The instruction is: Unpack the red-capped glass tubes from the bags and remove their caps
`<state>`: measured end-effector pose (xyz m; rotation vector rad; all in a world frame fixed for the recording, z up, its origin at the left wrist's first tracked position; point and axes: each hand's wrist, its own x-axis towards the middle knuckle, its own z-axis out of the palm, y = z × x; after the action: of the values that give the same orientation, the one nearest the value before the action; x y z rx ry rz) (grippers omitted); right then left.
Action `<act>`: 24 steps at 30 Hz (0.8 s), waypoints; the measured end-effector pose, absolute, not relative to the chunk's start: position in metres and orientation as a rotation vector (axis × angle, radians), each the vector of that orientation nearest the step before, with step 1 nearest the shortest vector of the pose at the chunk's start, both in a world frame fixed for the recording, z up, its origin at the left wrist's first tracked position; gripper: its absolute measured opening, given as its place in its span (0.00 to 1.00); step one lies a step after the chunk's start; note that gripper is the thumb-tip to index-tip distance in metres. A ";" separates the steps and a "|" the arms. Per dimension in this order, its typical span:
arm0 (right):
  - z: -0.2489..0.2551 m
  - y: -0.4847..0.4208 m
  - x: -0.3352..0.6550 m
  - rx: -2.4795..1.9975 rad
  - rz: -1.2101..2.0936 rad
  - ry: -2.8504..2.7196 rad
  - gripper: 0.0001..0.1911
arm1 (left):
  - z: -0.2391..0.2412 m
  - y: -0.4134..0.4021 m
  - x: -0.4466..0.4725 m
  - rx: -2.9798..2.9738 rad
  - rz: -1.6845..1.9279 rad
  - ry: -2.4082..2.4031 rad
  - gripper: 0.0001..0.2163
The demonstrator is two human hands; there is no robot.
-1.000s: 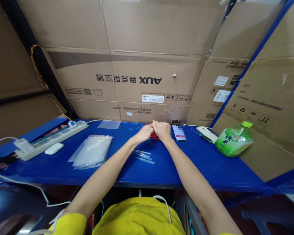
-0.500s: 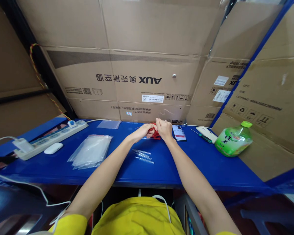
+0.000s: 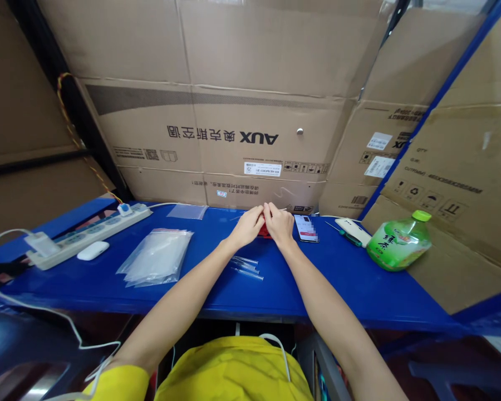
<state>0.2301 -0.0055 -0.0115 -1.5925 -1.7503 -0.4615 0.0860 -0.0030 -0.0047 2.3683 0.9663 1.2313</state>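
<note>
My left hand [image 3: 247, 226] and my right hand [image 3: 278, 224] meet at the far middle of the blue table [image 3: 342, 284], fingertips pinched together over a small red thing [image 3: 264, 231] that they mostly hide. Both hands are closed on it. Several thin clear tubes [image 3: 245, 266] lie on the table just in front of my hands.
A stack of clear plastic bags [image 3: 157, 263] lies to the left, with one more bag [image 3: 187, 211] at the back. A power strip [image 3: 89, 234] and white earbud case [image 3: 92, 250] sit far left. A phone [image 3: 306, 228], screwdriver [image 3: 346, 233] and green bottle [image 3: 398, 240] lie right. Cardboard boxes [image 3: 234, 133] wall the back.
My hands spread slightly apart half a second ago, then came back together over the red thing. The view shifted down a little.
</note>
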 end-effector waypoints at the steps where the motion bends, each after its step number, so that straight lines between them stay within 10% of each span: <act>1: -0.012 -0.005 0.229 -1.604 -0.467 -1.721 0.23 | -0.006 -0.004 0.087 2.382 1.225 0.969 0.07; 24: -0.016 0.009 0.246 -1.190 -0.596 -2.020 0.24 | -0.001 -0.002 0.081 1.822 0.916 0.739 0.05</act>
<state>0.2460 0.0091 -0.0155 -1.1897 -2.0203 -0.5961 0.0806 -0.0019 -0.0006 1.8216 0.7389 0.9157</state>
